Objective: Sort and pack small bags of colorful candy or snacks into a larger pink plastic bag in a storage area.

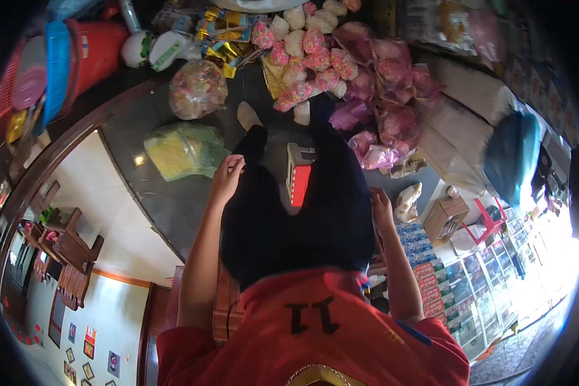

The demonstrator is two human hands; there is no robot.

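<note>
My left hand (pixel 227 175) rests against my left thigh near the knee, fingers loosely bent and nothing visible in them. Beside my right thigh, my right hand (pixel 381 207) touches the dark trousers (pixel 302 238); its fingers are slightly bent and partly hidden, with no held thing showing. Between my legs on the dark floor lies a red and pale box-like thing (pixel 300 182) with a notched edge. A yellow-green plastic bag (pixel 183 152) lies left of my left hand. Ahead of my feet is a pile of small pink and white bundles (pixel 315 61).
A clear bag of colourful pieces (pixel 198 90) stands ahead on the left. Pink plastic bags (pixel 395 122) crowd the right front, near large pale sacks (pixel 460 122). Farther right are a cardboard box (pixel 445 220), a red stool (pixel 484 220) and glass cases (pixel 482 283). Baskets (pixel 56 71) stack at far left.
</note>
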